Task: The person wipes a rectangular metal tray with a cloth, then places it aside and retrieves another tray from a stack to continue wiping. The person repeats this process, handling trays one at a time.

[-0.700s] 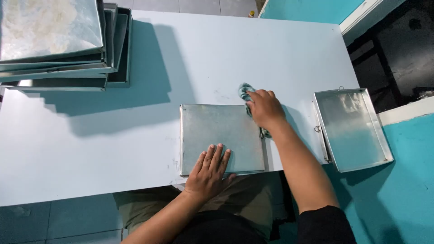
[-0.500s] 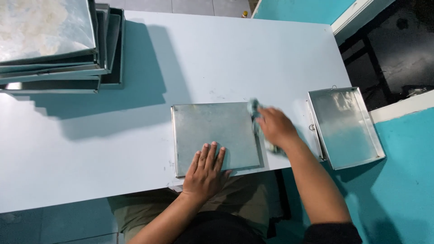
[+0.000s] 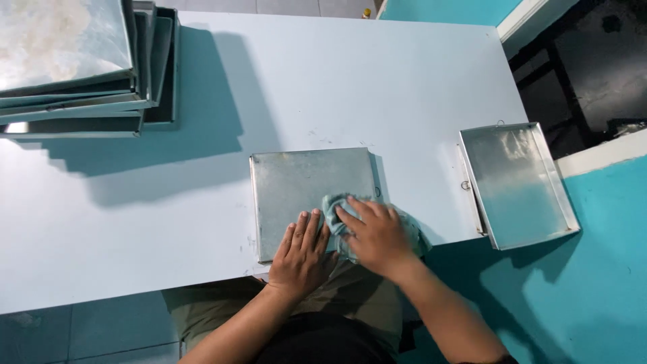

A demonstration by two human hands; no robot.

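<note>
Pressing flat with fingers spread, the left hand (image 3: 301,255) rests palm-down on the near edge of a flat metal tray (image 3: 311,195) that lies face-down near the front of the pale desk (image 3: 350,81). Just beside it, the right hand (image 3: 375,236) is loosely curled over a teal cloth (image 3: 337,210), holding it against the tray's near right corner; part of the cloth spills past the desk's front edge. One second tray (image 3: 517,182) sits open side up at the right, apart from the first, its outer corner overhanging the desk. One stack of trays (image 3: 81,74) fills the far left corner; it looks like four or five, though the overlapping rims make an exact count uncertain. Between stack and centre tray, and across the far half of the desk, the surface lies open. A teal floor (image 3: 606,283) shows on the right.
</note>
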